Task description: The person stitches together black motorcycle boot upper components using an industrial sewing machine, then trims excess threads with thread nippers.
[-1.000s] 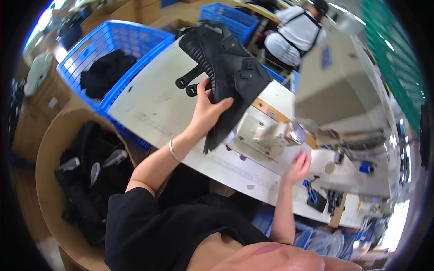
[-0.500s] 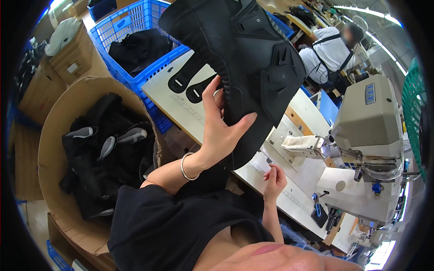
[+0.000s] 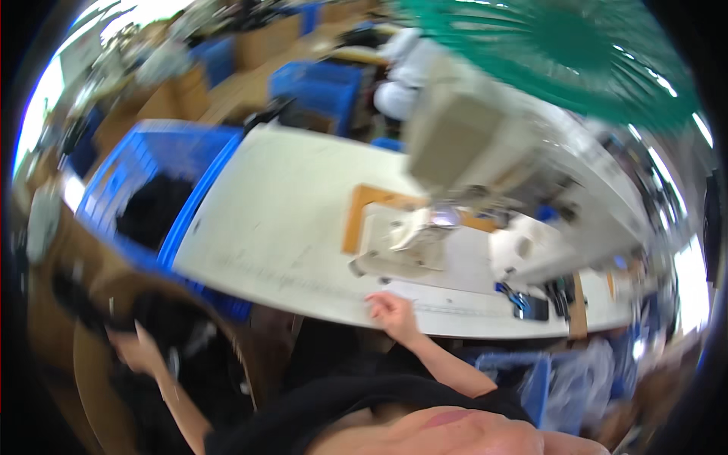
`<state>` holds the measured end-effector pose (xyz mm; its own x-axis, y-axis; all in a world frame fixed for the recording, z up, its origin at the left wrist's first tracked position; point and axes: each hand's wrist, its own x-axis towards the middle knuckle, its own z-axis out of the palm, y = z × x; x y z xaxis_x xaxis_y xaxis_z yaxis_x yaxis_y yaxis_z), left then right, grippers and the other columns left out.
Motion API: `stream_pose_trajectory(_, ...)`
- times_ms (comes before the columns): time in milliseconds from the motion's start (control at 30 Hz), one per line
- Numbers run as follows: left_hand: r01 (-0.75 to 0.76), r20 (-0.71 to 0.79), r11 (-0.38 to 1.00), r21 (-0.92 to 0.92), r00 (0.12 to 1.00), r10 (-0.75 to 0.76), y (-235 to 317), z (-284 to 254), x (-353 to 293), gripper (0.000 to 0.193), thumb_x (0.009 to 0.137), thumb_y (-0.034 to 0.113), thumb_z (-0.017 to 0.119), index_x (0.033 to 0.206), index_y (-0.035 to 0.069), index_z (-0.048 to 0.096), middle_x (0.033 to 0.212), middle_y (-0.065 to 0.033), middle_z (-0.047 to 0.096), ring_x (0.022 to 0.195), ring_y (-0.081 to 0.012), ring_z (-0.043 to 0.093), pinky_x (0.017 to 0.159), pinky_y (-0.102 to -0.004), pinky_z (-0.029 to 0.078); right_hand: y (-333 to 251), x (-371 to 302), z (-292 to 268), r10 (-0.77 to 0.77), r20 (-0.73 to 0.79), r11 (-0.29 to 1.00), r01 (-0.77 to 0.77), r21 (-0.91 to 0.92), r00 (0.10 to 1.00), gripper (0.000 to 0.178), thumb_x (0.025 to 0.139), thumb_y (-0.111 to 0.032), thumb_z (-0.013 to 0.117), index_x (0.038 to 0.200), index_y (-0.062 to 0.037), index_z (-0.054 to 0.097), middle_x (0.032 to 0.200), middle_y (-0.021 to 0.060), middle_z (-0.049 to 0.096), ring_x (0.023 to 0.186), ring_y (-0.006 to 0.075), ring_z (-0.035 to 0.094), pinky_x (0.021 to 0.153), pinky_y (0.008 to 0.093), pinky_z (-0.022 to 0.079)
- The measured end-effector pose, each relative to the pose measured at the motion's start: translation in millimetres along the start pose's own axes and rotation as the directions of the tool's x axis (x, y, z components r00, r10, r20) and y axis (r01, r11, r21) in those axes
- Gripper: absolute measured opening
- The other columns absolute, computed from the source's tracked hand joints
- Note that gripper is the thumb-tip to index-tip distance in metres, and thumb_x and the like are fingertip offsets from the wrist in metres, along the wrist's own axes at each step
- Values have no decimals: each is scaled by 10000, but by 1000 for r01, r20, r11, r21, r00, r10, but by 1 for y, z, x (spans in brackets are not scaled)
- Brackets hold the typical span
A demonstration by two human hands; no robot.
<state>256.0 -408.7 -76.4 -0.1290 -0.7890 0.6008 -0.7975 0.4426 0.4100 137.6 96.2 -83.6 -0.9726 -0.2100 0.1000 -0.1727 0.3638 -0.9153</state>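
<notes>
My left hand (image 3: 138,350) is at the far left, over a round-sided cardboard box (image 3: 89,383) with black sewn pieces (image 3: 205,379) in it. Motion smears its fingers. A dark, soft-looking piece (image 3: 74,297) lies right by the fingertips; whether they grip it I cannot make out. My right hand (image 3: 394,315) is at the front edge of the white sewing table (image 3: 265,212), fingers curled in, nothing visible in them. Beyond it stands the sewing machine (image 3: 470,129), its needle area (image 3: 440,220) over a metal plate.
A blue plastic crate (image 3: 159,144) with black material stands left of the table. At upper right hangs a green fan guard (image 3: 569,38). A small dark tool with blue (image 3: 527,303) lies on the table's right. Another person in white (image 3: 402,76) is behind the machine.
The view has swung. My left hand has gone from holding up the large black piece above the table to the box at left. The black pieces have left the tabletop.
</notes>
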Motion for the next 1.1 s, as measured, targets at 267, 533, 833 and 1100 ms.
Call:
stream_pose_trajectory(267, -117, 166, 596, -794, 902, 399, 51, 83, 40, 282, 914, 94, 580, 1172, -19, 598, 1167, -131, 634, 1105, -227, 582, 985, -324, 418, -44, 62, 81, -551, 489, 726, 678, -118, 676, 153, 862, -208, 604, 901, -75, 668, 835, 114, 644, 800, 311, 616, 746, 400, 486)
stream_pose_trajectory(533, -486, 439, 683, -545, 528, 726, 222, 224, 177, 261, 818, 245, 626, 956, 32, 685, 948, -178, 684, 886, -336, 655, 774, -402, 513, -65, 147, 160, -351, 608, 838, 529, -137, 712, 146, 804, -182, 668, 912, -85, 663, 856, 93, 657, 824, 299, 616, 766, 407, 469)
stream_pose_trajectory(833, -660, 879, 715, -230, 175, 444, 240, 411, 143, 290, 799, 251, 656, 946, 4, 692, 968, -207, 680, 914, -349, 662, 753, -454, 519, -56, 162, 162, -455, 629, 720, 676, -157, 630, 237, 792, -171, 670, 1001, -84, 598, 853, 71, 598, 800, 253, 602, 719, 380, 474)
stream_pose_trajectory(1100, -732, 919, 679, -53, 231, 320, 216, 475, 140, 280, 835, 241, 603, 969, 7, 677, 956, -221, 673, 920, -366, 651, 763, -466, 505, -52, 159, 162, -452, 616, 701, 684, -202, 645, 174, 840, -158, 548, 994, -84, 579, 827, 36, 548, 826, 176, 591, 740, 312, 438)
